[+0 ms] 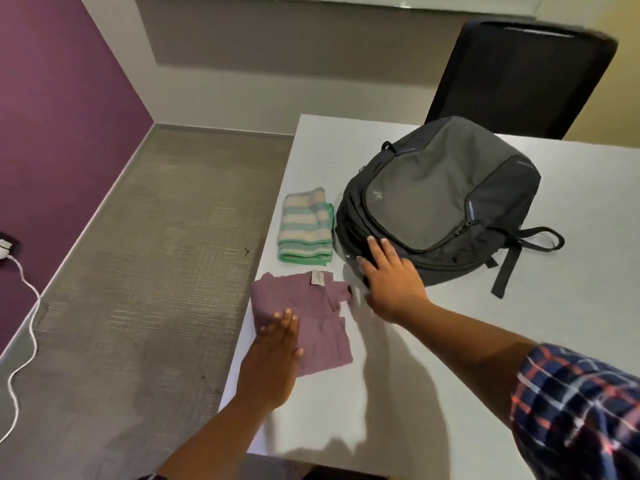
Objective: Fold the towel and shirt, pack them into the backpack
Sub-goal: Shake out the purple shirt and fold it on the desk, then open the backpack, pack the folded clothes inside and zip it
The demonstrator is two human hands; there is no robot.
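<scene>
Your left hand lies flat, fingers straight and together, on the folded purple shirt (label showing) at the white surface's left edge. Your right hand, fingers straight and spread, touches the grey backpack's near side. The folded green-striped towel lies just beside the backpack, beyond the shirt.

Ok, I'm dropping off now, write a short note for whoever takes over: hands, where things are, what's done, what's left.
Left hand: open, flat on the folded purple shirt at the near left edge of the table.
Right hand: open, fingers touching the near side of the backpack.
Striped towel: folded, lying just left of the backpack, beyond the shirt.
Done: both folded.
Left: backpack looks zipped shut; open it, pack towel and shirt.
</scene>
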